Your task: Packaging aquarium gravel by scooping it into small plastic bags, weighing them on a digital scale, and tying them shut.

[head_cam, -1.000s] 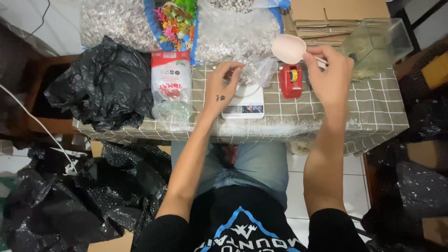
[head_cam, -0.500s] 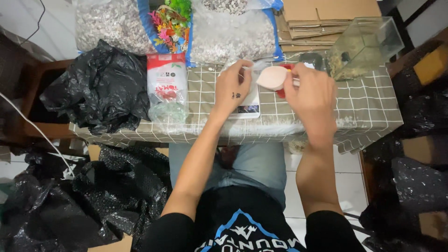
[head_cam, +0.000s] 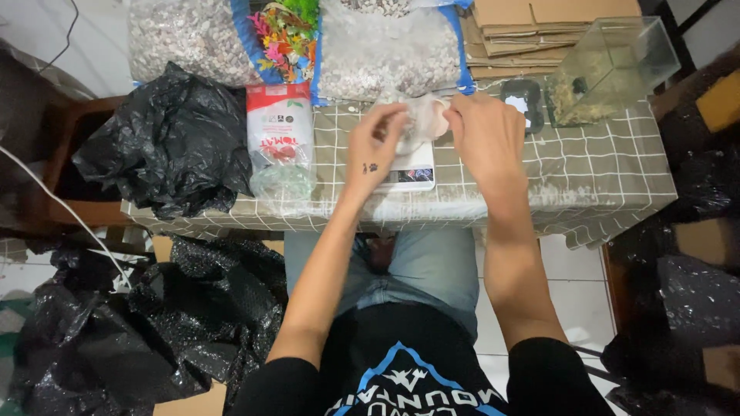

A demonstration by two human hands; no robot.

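Both hands, left hand [head_cam: 375,146] and right hand [head_cam: 484,135], pinch 1 clear plastic bag [head_cam: 420,115] above the white scale [head_cam: 410,173] at the table's [head_cam: 617,177] middle; best held centred and steady.

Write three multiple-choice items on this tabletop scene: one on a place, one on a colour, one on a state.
1. Where does the clear tank stand? A far right of the table B on the floor C on the lap
2. What colour is the crumpled bag at the table's left? A white B black C yellow
3. How is the small clear bag held? A by both hands B by one hand C lying untouched

Key: 1 A, it sits by the right edge; 2 B, it is glossy black; 3 A, left hand and right hand both grip it above the white scale.
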